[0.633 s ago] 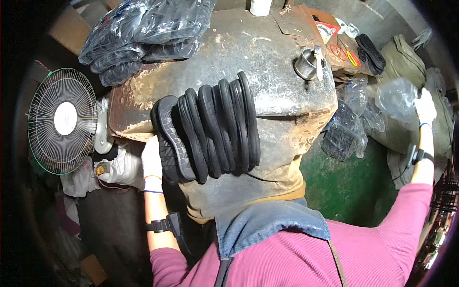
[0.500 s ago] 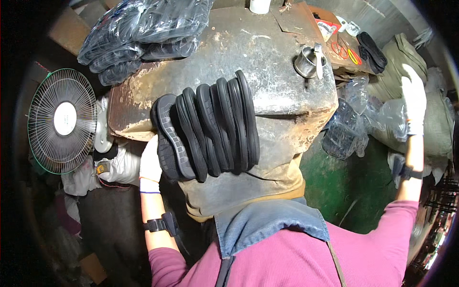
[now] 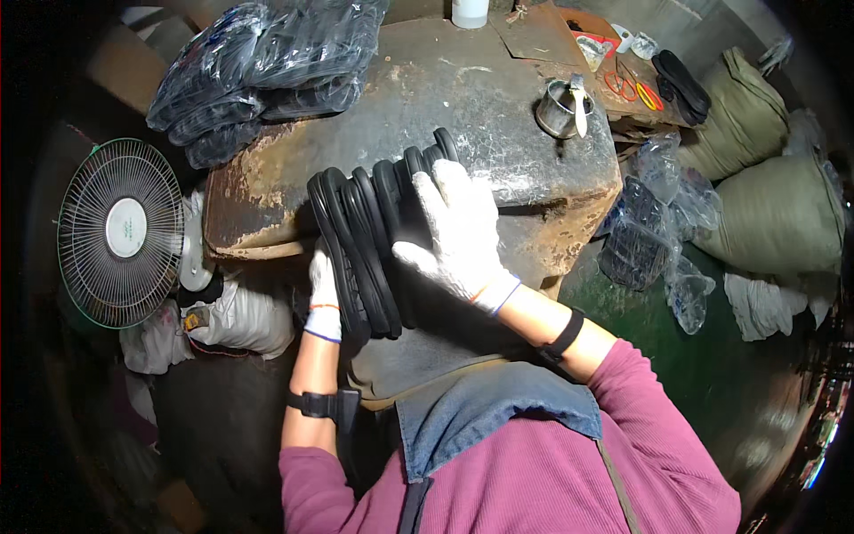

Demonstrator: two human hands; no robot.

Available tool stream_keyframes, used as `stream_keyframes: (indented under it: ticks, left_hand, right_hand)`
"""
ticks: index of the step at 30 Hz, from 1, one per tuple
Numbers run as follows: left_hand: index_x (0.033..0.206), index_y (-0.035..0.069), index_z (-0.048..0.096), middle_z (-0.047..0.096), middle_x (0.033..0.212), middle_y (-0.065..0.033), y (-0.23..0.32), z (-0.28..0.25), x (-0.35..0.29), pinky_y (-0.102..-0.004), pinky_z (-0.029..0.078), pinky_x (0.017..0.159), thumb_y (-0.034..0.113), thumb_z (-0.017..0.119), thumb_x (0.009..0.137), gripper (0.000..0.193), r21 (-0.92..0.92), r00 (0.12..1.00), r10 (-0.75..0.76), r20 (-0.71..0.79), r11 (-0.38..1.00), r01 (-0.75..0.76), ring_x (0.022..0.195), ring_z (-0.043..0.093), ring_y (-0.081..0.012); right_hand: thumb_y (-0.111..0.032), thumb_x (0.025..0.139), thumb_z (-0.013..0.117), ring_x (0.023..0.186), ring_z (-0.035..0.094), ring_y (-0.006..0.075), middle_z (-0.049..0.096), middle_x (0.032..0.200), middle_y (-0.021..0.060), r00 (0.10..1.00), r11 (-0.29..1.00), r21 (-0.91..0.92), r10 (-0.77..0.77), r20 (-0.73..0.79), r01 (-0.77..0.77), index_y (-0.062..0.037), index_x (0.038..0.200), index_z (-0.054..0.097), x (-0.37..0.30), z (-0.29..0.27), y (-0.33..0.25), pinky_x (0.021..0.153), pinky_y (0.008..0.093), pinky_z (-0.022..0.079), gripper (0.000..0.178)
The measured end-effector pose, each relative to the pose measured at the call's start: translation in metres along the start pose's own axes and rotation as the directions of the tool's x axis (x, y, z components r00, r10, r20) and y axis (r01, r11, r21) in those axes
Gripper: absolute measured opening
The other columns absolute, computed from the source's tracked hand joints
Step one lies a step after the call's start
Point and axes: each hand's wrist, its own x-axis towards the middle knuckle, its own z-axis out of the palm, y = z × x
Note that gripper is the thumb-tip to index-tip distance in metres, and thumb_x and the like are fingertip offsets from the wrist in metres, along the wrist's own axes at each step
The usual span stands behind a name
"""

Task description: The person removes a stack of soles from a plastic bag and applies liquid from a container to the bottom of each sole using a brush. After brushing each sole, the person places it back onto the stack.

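A row of black shoe soles (image 3: 356,249) stands on edge, pressed together, across the cloth over my lap and the front of the worn table. My left hand (image 3: 323,285), in a white glove, bears against the row's left end; its fingers are hidden behind the outermost sole. On the right part of the row lies my right hand (image 3: 458,236), also gloved in white. Its fingers are stretched out and the thumb is spread wide, touching the soles. The soles beneath that hand are partly covered and in shadow.
Plastic-wrapped black bundles (image 3: 267,71) lie at the table's far left. A metal cup (image 3: 558,114) with a brush stands far right, near scissors (image 3: 633,89) and black soles (image 3: 681,86). A fan (image 3: 124,227) stands left; sacks (image 3: 769,214) and plastic bags (image 3: 636,236) sit right.
My right hand has swung in from the far right onto the soles. The row has been squeezed narrower, its left end shifting right and tilting more upright, with my left hand moving along.
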Motion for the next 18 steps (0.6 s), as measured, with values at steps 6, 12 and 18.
stream_keyframes:
  ticks: [6,12,18]
  left_hand:
    - [0.143,0.011,0.059,0.069,0.126,-0.009,0.074,0.057,-0.053,-0.0391,0.06,0.088,0.034,0.039,0.114,0.041,-0.804,0.887,-0.01,0.462,0.418,0.424,0.104,0.07,-0.0214]
    - [0.148,0.008,0.053,0.065,0.136,-0.0115,0.129,0.059,-0.064,-0.0416,0.055,0.103,0.034,0.04,0.114,0.045,-0.754,0.811,0.055,0.582,0.41,0.513,0.118,0.064,-0.0277]
    - [0.146,0.002,0.053,0.064,0.138,-0.0118,0.067,0.069,-0.039,-0.0368,0.049,0.109,0.033,0.047,0.112,0.047,-0.731,0.666,0.304,0.681,0.348,0.587,0.12,0.062,-0.0253]
  right_hand:
    - [-0.055,0.073,0.082,0.138,0.044,0.0499,0.045,0.15,0.0298,0.995,0.994,-0.05,0.101,0.0,-0.101,-0.0009,0.148,0.051,-0.004,-0.003,0.015,0.117,0.062,0.03,0.098]
    - [-0.052,0.071,0.083,0.148,0.034,0.0486,0.04,0.157,0.0283,0.983,0.993,0.1,0.074,-0.166,-0.058,-0.0049,0.153,0.047,-0.022,0.006,0.055,0.121,0.0584,0.027,0.102]
    - [-0.03,0.074,0.072,0.149,0.031,0.0516,0.032,0.161,0.0336,0.943,0.952,0.093,0.301,-0.144,-0.29,0.001,0.159,0.033,-0.019,0.002,0.027,0.124,0.0561,0.025,0.098]
